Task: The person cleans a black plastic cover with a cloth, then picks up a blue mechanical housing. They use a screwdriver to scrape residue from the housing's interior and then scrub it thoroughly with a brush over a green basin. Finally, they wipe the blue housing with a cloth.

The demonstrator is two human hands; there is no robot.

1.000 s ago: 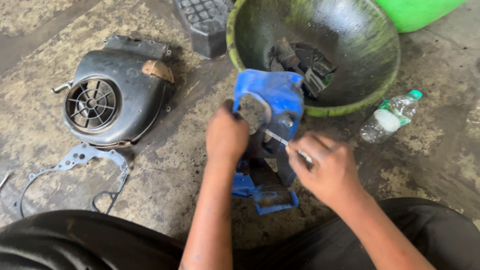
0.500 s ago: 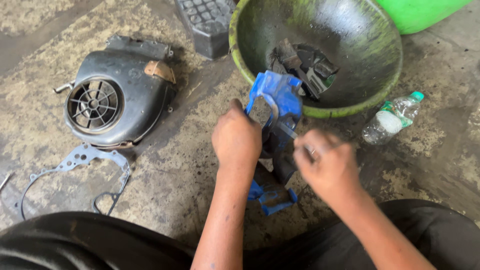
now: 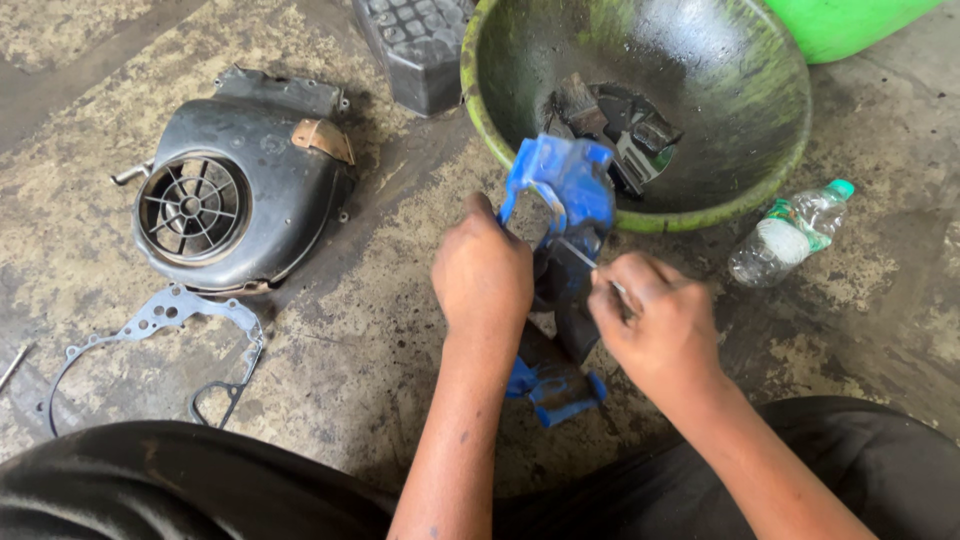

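The left hand (image 3: pixel 483 272) is closed around the left edge of a blue-painted, grease-blackened moulded engine cover (image 3: pixel 560 250), holding it upright on the stained concrete floor (image 3: pixel 380 330); the right hand (image 3: pixel 655 320) is pinched shut on the handle end of a thin silver metal tool (image 3: pixel 585 258), whose tip rests against the dark middle of the cover; whether it is a screwdriver or a pick I cannot tell. The cover stands between the knees, its top just in front of the rim of a wide green, oil-smeared plastic basin (image 3: pixel 740 205), its blue lower end (image 3: pixel 555 385) down on the floor.

Everything here looks slick with oil, so the tip could skid off its seat if pressed at a slant; the left hand sits close beside that line and would likely take the jab. The cover balances on a narrow foot; a hard push could tip it toward the basin, where dark loose parts (image 3: pixel 615 125) lie. The one-sided grip might let it twist under torque.

Further out, a black round-vented fan shroud (image 3: pixel 235 195) and a thin grey metal gasket (image 3: pixel 150 345) lie to the left, well apart; a small clear plastic bottle with a green cap (image 3: pixel 790 235) lies to the right, near enough for an elbow to roll it.
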